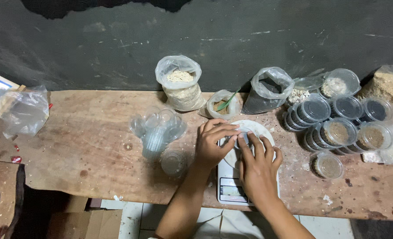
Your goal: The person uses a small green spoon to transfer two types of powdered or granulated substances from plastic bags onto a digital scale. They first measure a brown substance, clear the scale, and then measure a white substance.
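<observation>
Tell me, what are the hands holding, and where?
Both hands, left and right, press a small clear cup on the white scale. The fingers grip its rim and lid; they hide the rest.

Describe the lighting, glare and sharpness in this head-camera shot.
Head view: dim, even light; dark wall nearly featureless; soft glare on the clear lidded cups; left hand and right hand on the white scale fairly sharp; frame corners fall darker.

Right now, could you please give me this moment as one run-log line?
left hand: on small clear container | right hand: on same container | container: on white scale | surface: wooden bench
</observation>
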